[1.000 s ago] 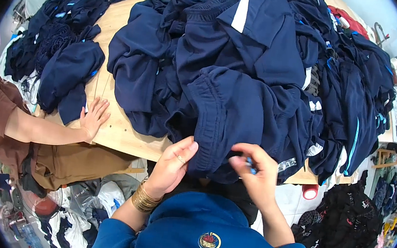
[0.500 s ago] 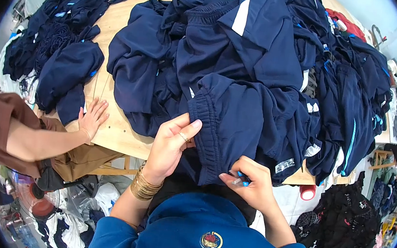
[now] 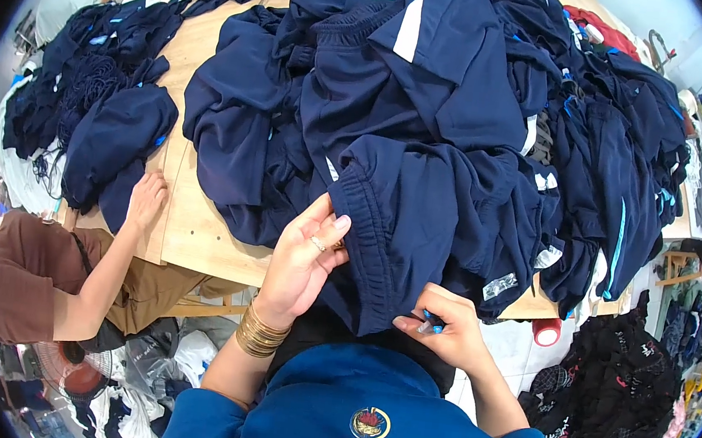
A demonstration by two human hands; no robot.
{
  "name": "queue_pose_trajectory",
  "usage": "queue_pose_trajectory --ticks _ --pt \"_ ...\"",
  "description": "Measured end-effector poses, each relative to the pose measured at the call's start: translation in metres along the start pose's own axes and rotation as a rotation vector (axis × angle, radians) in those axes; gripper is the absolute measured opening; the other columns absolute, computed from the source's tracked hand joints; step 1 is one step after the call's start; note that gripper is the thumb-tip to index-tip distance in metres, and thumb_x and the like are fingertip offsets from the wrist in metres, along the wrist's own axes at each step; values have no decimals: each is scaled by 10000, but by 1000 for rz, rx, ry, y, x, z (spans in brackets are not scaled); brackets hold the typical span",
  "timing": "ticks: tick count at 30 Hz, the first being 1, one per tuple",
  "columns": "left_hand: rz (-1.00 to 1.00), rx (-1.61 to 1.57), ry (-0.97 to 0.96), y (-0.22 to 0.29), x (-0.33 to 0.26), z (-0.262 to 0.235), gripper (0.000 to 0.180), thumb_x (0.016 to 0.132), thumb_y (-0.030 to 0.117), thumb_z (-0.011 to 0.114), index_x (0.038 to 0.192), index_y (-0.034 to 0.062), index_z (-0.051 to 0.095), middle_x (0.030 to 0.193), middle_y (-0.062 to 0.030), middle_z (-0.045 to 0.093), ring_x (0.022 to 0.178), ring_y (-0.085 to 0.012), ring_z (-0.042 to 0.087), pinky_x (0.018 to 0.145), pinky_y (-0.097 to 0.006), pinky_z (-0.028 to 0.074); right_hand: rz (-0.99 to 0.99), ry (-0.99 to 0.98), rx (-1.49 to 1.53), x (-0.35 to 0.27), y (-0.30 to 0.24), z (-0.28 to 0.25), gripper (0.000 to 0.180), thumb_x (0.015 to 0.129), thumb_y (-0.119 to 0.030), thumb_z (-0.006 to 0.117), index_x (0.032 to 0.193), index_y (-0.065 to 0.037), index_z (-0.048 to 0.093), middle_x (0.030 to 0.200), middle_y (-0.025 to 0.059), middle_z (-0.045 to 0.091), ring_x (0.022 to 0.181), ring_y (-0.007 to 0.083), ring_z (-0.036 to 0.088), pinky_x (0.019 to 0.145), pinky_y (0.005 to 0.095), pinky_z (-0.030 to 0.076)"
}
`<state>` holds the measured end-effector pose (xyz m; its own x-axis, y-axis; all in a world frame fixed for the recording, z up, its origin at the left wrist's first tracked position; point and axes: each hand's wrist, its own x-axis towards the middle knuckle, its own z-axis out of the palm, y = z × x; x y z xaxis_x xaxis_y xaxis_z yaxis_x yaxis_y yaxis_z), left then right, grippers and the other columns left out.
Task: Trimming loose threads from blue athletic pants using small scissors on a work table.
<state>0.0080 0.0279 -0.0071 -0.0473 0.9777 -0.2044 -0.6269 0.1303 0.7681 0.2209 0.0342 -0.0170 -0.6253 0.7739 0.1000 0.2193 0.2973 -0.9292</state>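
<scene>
Dark navy trousers point(image 3: 407, 216) lie at the table's near edge, their gathered elastic waistband point(image 3: 372, 243) turned toward me. My left hand point(image 3: 302, 258), with a ring and several gold bangles, pinches the waistband's left edge between thumb and fingers. Beside the band's lower right end, my right hand point(image 3: 452, 328) is closed around a small blue tool point(image 3: 433, 320). Most of that tool is hidden in the fingers, so its exact kind does not show. Whether the right fingertips also grip the cloth, I cannot tell.
A large heap of navy garments point(image 3: 381, 94) covers the wooden table point(image 3: 215, 252). More dark clothes point(image 3: 96, 81) lie at the left, where a co-worker's hand point(image 3: 148, 198) rests by the edge. On the floor are a black fabric pile point(image 3: 601, 399) and a fan point(image 3: 74, 369).
The co-worker at the left has leaned back, and that hand has drawn in from flat on the table. My hands have barely shifted; the tool has turned slightly in my right hand.
</scene>
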Motion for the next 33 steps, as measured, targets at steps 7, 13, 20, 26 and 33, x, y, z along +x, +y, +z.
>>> queue_pose_trajectory --ticks 7,13,20,26,33 --pt "13 -90 -158 -7 3 4 606 884 53 438 1411 48 138 1407 -108 309 1261 -194 359 1010 -343 345 -4 33 -88 -21 13 -16 251 665 -33 729 667 -13 479 640 56 477 541 162 466 492 273 361" --pt "-59 -347 -230 -15 14 5 611 911 46 391 1427 79 66 1369 -94 375 1199 -201 441 955 -321 399 130 -120 41 -42 15 -52 257 647 -6 718 645 -14 461 633 43 463 571 141 458 521 266 361" --pt "99 159 -224 -21 3 49 710 848 -67 483 1418 42 74 1189 -114 527 1037 -136 538 870 -263 438 272 506 128 3 -25 -82 147 792 -27 615 938 -39 630 878 12 609 817 55 545 661 218 433" --pt "204 196 -367 -11 -8 59 651 856 -9 532 1393 0 165 1263 -91 468 1167 -146 432 1002 -299 323 -143 379 -77 51 -76 -90 206 780 -34 609 980 -70 643 946 7 604 783 60 531 596 185 366" --pt "105 615 -795 157 -16 108 402 845 99 610 1192 -65 490 1098 -43 583 984 -67 516 872 -216 416 -369 47 176 99 -166 -116 332 851 -225 566 1085 10 572 995 59 608 739 72 544 652 184 421"
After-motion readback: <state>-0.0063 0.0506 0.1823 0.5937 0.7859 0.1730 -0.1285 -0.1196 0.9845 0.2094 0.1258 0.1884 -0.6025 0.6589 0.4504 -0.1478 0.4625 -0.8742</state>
